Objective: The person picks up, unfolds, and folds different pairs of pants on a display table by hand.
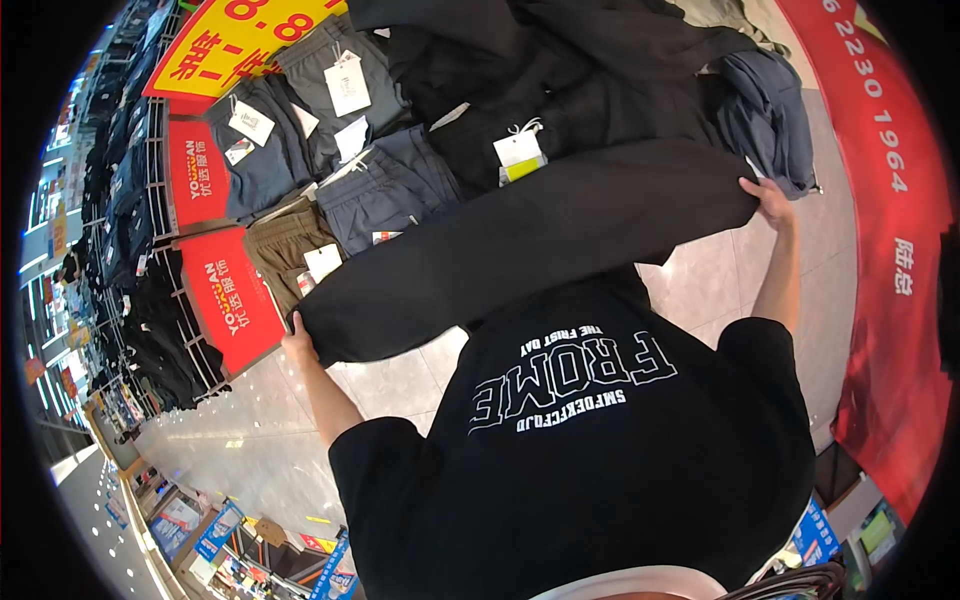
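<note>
A pair of black trousers (540, 235), seemingly folded lengthwise, is stretched across in front of my body. My left hand (299, 345) is closed on the lower left end, beside the brown trousers (287, 247). Closed at the far right end is my right hand (771, 203), thumb on top of the cloth. The fabric hangs slightly slack between both hands and covers part of the display. Behind it lie more black garments (610, 90) in a heap, and a white tag (518, 148) with a yellow-green strip shows there.
Folded grey trousers (345, 80) and dark blue trousers (265, 145) with paper tags lie at the upper left. Red signs (228, 300) line the display's left edge. A rolled blue-grey garment (765, 120) sits at the right, near a red banner (890, 250). Clothes racks (125, 200) stand left.
</note>
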A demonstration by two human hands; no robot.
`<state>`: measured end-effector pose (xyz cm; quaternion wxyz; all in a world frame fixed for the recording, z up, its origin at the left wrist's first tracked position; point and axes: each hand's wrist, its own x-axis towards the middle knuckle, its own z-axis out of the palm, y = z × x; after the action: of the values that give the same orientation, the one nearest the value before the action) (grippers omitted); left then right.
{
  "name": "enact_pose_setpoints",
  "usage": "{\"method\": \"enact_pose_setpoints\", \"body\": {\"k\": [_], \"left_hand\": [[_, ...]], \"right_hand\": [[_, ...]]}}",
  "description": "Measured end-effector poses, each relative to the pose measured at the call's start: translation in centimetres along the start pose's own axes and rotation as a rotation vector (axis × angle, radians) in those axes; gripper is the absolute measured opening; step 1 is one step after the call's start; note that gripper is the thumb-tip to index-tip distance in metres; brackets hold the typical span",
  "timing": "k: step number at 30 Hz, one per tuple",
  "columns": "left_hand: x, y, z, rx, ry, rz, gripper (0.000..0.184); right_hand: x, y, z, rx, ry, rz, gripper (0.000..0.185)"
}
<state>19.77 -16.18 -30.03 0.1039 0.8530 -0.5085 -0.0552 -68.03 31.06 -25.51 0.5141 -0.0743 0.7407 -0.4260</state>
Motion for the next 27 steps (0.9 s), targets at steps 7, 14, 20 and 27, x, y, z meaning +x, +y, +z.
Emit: {"method": "enact_pose_setpoints", "body": {"k": [7, 14, 20, 27], "left_hand": [[-3.2, 1.7, -1.2, -0.069, 0.064, 0.043, 0.065], [-2.6, 5.6, -4.9, -0.226, 0.351, 0.380, 0.057], [-0.2, 10.1, -12.5, -0.450, 0.381, 0.370, 0.053], [5.0, 8.7, -2.4, 0.200, 0.097, 0.376, 0.063]], "right_hand": [[-1.9, 1.1, 2.0, 0.042, 0.207, -0.073, 0.052], [-2.3, -3.0, 3.3, -0.036, 0.091, -0.184, 0.059], [-6.3, -10.6, 4.7, 0.043, 0.166, -0.512, 0.034], [2.0, -5.9, -2.0, -0.046, 0.222, -0.383, 0.036]]}}
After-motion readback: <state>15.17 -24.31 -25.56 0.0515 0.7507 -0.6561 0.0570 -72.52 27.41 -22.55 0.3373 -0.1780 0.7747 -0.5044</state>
